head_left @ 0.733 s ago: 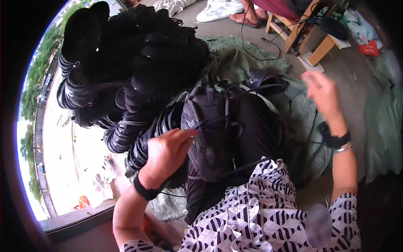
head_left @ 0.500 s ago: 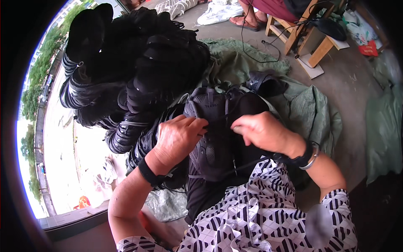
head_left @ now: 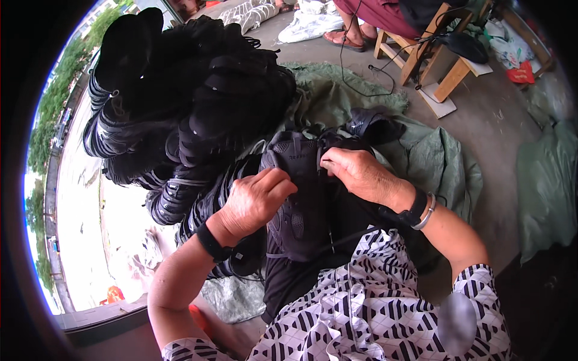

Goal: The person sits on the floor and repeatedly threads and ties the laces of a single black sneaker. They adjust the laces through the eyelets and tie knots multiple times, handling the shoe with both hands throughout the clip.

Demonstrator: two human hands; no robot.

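Item, my left hand [head_left: 256, 201]: fingers curled in, thumb and forefinger drawn together in a pinch; I cannot tell what, if anything, is caught between them. Black band [head_left: 212, 242] at the wrist.

Item, my right hand [head_left: 366, 177]: thumb and fingertips likewise brought together; whether a dark strand is caught there, I cannot tell. Black strap [head_left: 415, 210] and silver-coloured bangle [head_left: 428, 212] at the wrist.

Item, one shoe upper [head_left: 299, 231], dark grey: lying lengthwise on my lap, between and below my two hands, its far end reaching past them. Mesh panels at the near left side; small lettering on the far part; inner detail too dark to read.

Item, black trousers [head_left: 355, 225]: under the upper and below my right hand.

Item, heap of dark shoe uppers [head_left: 205, 102]: beyond my left hand, stacked and overlapping.

Item, one loose dark shoe piece [head_left: 380, 125]: beyond my right hand, on green sheeting [head_left: 444, 159].

Item, wooden stool [head_left: 451, 81]: well beyond my right hand, near a seated person [head_left: 385, 18].
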